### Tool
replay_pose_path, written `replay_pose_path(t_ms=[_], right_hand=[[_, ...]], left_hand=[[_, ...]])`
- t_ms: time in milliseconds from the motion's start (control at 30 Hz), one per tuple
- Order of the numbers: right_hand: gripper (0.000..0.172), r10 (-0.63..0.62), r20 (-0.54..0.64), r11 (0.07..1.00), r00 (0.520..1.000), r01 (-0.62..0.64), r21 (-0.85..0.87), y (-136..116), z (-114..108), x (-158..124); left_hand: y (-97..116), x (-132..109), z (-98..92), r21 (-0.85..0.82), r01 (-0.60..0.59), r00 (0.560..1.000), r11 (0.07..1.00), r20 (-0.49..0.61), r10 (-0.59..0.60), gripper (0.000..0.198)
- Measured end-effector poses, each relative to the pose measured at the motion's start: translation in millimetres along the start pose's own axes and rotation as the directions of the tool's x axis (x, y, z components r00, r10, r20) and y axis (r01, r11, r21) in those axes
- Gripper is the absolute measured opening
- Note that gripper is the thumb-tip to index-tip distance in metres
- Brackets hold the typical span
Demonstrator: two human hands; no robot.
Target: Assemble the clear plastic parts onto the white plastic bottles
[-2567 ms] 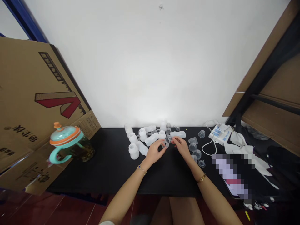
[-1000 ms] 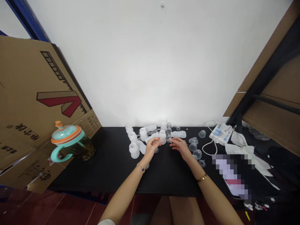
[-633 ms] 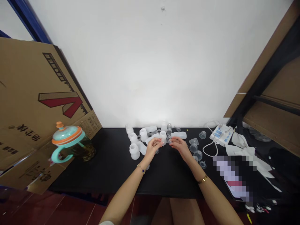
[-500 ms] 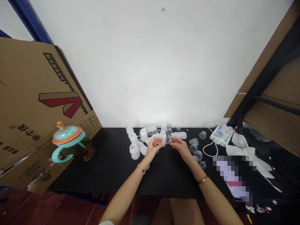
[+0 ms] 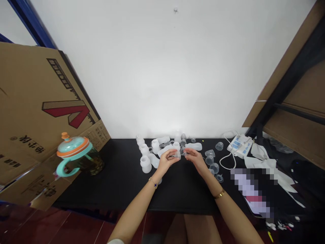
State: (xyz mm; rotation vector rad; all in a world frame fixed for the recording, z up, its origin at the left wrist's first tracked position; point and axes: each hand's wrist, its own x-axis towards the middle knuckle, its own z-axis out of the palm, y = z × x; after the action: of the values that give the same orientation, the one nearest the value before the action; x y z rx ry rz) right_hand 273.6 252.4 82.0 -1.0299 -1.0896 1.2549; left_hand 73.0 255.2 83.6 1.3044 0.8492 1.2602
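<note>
My left hand (image 5: pixel 166 161) is raised just over the black table (image 5: pixel 119 183), fingers pinched on a small clear plastic ring part (image 5: pixel 177 155). My right hand (image 5: pixel 194 159) faces it a few centimetres away, fingertips pinched on a tiny clear piece (image 5: pixel 184 153) that I cannot make out well. Behind both hands lies a cluster of several small white plastic bottles (image 5: pixel 154 150), some upright, some on their sides. Clear caps (image 5: pixel 212 164) are scattered just right of my right hand.
A teal and orange lidded jug (image 5: pixel 76 156) stands at the table's left end against a large cardboard box (image 5: pixel 35 115). At the right lie a white power strip with cable (image 5: pixel 239 145), white papers (image 5: pixel 264 162) and a blurred-out phone (image 5: pixel 250 193). A dark shelf frame (image 5: pixel 286 88) rises at right.
My hands lifted from the table with the small clear pieces and drew close together in front of the bottles. The view shifted slightly.
</note>
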Motion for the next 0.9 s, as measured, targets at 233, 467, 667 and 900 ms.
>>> replay_pose_path(t_ms=[233, 467, 667, 900], right_hand=[[0.041, 0.006, 0.007, 1.000, 1.000, -0.006, -0.008, -2, 0, -2], [0.039, 0.011, 0.006, 1.000, 1.000, -0.011, 0.005, -6, 2, -3], [0.040, 0.078, -0.009, 0.996, 0.997, -0.077, 0.050, -7, 3, -3], [0.036, 0.153, -0.068, 0.986, 0.986, -0.147, 0.084, -11, 5, -2]], left_hand=[[-3, 1, -1.1, 0.013, 0.003, 1.000, 1.000, 0.008, -0.004, 0.045], [-1, 0, -0.3, 0.008, -0.005, 1.000, 1.000, 0.023, 0.005, 0.043], [1, 1, -0.5, -0.012, 0.020, 1.000, 1.000, 0.016, -0.020, 0.042], [9, -1, 2.3, -0.051, 0.065, 0.998, 0.997, 0.014, -0.064, 0.046]])
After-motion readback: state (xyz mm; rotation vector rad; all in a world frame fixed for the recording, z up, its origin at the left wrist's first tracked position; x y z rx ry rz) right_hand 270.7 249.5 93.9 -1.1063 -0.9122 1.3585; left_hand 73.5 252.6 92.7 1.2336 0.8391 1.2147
